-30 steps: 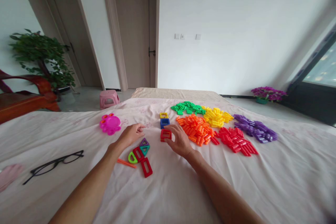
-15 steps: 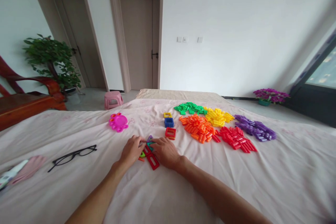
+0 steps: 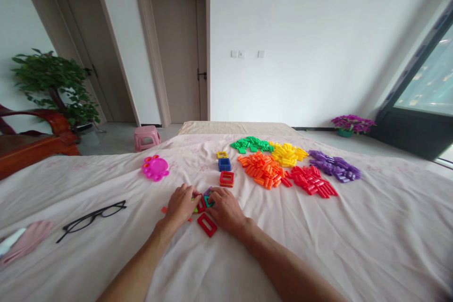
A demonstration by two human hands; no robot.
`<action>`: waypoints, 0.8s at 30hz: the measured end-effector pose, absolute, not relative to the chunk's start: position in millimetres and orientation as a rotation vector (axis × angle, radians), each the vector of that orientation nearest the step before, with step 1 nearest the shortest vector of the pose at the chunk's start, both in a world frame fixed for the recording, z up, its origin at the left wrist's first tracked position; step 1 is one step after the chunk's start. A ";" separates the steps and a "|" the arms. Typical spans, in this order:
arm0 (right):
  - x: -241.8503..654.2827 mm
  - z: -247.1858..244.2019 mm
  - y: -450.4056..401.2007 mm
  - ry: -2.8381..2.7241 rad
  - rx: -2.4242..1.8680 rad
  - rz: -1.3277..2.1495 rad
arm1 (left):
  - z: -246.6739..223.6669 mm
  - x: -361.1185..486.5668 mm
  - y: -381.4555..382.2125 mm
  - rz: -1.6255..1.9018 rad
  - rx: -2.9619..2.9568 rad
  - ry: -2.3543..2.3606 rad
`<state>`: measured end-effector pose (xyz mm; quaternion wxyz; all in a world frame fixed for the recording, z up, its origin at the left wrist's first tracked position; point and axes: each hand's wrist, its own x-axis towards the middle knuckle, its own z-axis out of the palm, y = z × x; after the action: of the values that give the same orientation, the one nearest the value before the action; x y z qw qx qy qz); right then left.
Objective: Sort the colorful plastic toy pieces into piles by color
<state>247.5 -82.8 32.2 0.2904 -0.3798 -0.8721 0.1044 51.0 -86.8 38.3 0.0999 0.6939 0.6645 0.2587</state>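
Note:
My left hand [image 3: 181, 205] rests low over the cloth, fingers closed round the left side of a small cluster of coloured plastic frame tiles. A red frame tile [image 3: 201, 203] and part of a lime green tile [image 3: 195, 204] show by its fingertips. From the other side, my right hand [image 3: 226, 208] has its bent fingers on a teal tile [image 3: 208, 201], with a purple tile [image 3: 208, 191] just behind. Nearer me, a loose red rectangular frame [image 3: 207, 225] lies flat between my wrists. An orange piece [image 3: 164, 209] is partly hidden by my left hand.
Beyond my hands stand stacked red [image 3: 227, 179], blue [image 3: 224, 164] and yellow frame tiles [image 3: 222, 155]. Piles of orange [image 3: 264, 170], green [image 3: 252, 144], yellow [image 3: 288, 154], red [image 3: 313, 181] and purple pieces [image 3: 334, 166] lie right. Leftward are a pink paw-shaped dish [image 3: 155, 168] and glasses [image 3: 94, 217].
The two red frames, close together before, are now apart: one lies nearer me, the other is between my hands. More of an orange piece shows left of my left hand. The view has shifted slightly right.

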 end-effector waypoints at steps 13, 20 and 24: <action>260.5 28.9 -75.1 -2.028 -0.887 0.661 | 25.2 42.9 -72.9 0.954 1.669 1.636; 261.7 18.2 -64.3 -1.625 -0.934 0.982 | 28.5 47.0 -76.7 0.930 1.669 1.518; 259.8 13.5 -58.4 -1.519 -0.957 1.035 | 32.9 53.9 -79.6 0.889 1.662 1.488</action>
<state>259.8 -58.4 13.5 0.5096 -0.3972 -0.6309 0.4296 53.9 -79.6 32.9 0.3618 0.6451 0.5778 0.3450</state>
